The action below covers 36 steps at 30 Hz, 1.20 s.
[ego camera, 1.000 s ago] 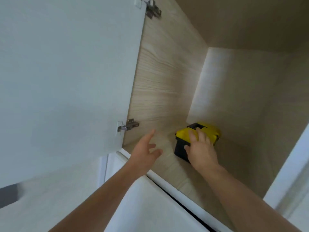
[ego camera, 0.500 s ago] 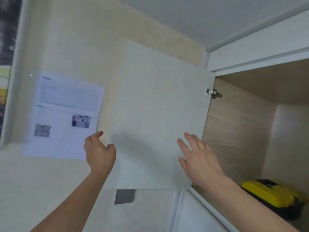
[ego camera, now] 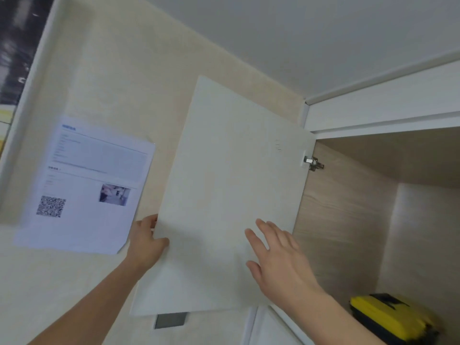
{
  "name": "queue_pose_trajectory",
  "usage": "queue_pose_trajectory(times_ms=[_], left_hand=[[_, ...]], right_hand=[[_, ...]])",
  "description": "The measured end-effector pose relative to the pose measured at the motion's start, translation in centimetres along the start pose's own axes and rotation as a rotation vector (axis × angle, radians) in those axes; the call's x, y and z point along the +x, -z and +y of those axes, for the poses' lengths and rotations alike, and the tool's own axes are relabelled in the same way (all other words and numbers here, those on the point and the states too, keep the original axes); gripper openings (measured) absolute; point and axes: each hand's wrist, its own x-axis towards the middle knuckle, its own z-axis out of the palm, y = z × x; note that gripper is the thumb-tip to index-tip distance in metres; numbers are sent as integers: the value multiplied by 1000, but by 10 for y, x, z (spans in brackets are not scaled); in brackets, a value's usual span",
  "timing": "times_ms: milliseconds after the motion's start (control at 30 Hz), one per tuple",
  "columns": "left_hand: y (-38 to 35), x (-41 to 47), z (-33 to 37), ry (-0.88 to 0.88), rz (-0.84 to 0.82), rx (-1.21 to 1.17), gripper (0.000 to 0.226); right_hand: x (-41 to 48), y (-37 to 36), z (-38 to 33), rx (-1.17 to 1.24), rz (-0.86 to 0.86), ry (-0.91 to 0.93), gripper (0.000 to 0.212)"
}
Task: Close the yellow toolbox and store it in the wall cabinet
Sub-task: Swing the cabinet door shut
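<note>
The left hand kept a closed grip on the free edge of the white flat cabinet door. The right hand lay open against its face. The closed yellow plastic toolbox sat inside the pale wood-lined wall cabinet.

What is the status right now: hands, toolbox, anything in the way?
Left hand gripping cabinet door free edge. Right hand open, flat near door face. Toolbox closed, inside cabinet. Door wide open, nothing blocking its swing.

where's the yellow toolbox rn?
Head view, bottom right: the yellow toolbox sits lid-shut on the floor of the open wall cabinet, right of the right hand and the open cabinet door.
</note>
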Motion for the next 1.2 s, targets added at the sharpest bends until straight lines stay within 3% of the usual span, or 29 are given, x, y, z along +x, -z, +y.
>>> queue_pose_trajectory(times_ms=[200,367,533,667,833,967,1200], left_hand=[[9,-74,12,-291,-4,89,65],[-3,-153,50,-530,-136,13,65],[-65,-220,87,-787,-319,5,74],[-140,-262,120,-785,-459,47,76],[-211,-276,131,-1048,-504,127,66],[-268,-275,125,-1259,-537,269,72],[-332,-274,129,-1359,-591,254,93]], right_hand=[[-9,47,-2,44,91,87,55],[-22,94,13,50,288,228,41],[-45,113,39,-4,396,368,29],[-74,106,83,-177,216,389,21],[-124,98,155,-360,-164,241,35],[-147,92,196,-436,-229,216,28],[-168,74,241,-466,-267,197,29]])
